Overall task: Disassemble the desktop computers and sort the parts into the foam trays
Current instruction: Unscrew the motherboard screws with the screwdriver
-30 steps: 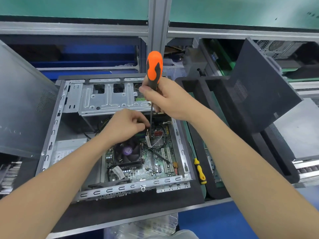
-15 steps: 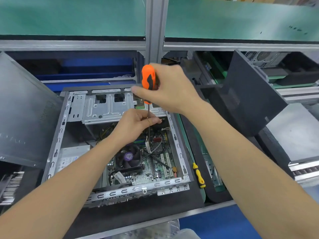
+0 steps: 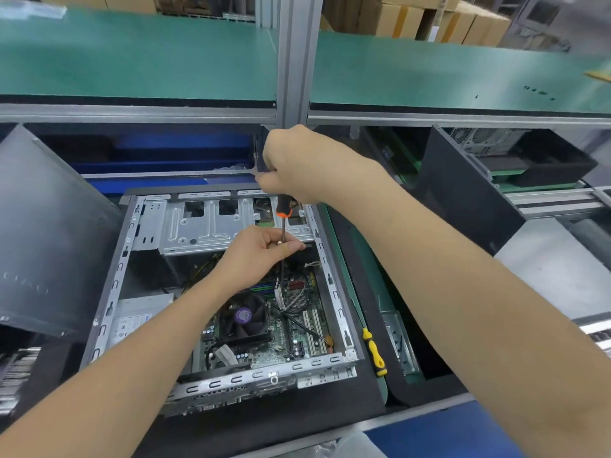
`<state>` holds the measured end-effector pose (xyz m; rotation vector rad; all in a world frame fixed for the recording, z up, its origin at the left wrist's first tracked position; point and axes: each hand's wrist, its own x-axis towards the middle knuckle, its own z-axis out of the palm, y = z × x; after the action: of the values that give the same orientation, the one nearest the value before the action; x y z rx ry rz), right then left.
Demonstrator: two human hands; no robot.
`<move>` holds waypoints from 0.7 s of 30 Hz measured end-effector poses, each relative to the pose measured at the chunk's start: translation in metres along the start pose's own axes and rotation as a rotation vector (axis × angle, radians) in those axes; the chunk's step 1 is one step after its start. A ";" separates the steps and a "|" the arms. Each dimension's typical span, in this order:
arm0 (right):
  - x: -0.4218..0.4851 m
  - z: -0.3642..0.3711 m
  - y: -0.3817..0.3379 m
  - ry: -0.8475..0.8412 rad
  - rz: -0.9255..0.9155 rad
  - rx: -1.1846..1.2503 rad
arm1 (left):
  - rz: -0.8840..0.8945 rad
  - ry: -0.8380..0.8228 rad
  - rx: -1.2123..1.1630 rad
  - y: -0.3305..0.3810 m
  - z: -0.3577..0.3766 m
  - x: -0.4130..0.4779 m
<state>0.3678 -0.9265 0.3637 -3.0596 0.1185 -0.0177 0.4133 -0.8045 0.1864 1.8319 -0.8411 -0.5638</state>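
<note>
An open desktop case (image 3: 109, 302) lies on its side before me, its motherboard (image 3: 294, 332) and black CPU fan (image 3: 243, 320) exposed. My right hand (image 3: 297, 163) grips the orange-and-black screwdriver (image 3: 283, 209) from above; most of the handle is hidden in my fist. The thin shaft runs down into the case towards the board. My left hand (image 3: 258, 252) pinches the shaft between thumb and fingers just above the motherboard. The tip is hidden behind cables.
A yellow-handled screwdriver (image 3: 373, 352) lies right of the case on a black foam tray (image 3: 370, 292). A removed dark side panel (image 3: 43, 233) leans at left, another panel (image 3: 463, 190) at right. A green shelf (image 3: 132, 54) hangs overhead; a second computer (image 3: 479, 140) sits far right.
The view tilted upward. My right hand closed further over the orange handle, which now shows only at its lower end. My left hand stays pinching the shaft.
</note>
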 end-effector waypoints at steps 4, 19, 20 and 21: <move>0.003 -0.010 0.001 -0.135 -0.141 -0.044 | 0.040 0.048 -0.086 0.014 -0.010 0.001; -0.005 -0.021 -0.019 -0.300 -0.304 -0.318 | 0.120 -0.071 -0.185 0.046 -0.043 0.001; -0.005 -0.025 -0.017 -0.322 -0.296 -0.282 | 0.132 -0.041 -0.186 0.046 -0.041 0.001; -0.005 -0.030 -0.016 -0.324 -0.287 -0.234 | 0.153 -0.001 -0.198 0.047 -0.038 0.000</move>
<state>0.3636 -0.9124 0.3947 -3.2254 -0.3629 0.5041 0.4264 -0.7941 0.2447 1.5732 -0.8857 -0.5308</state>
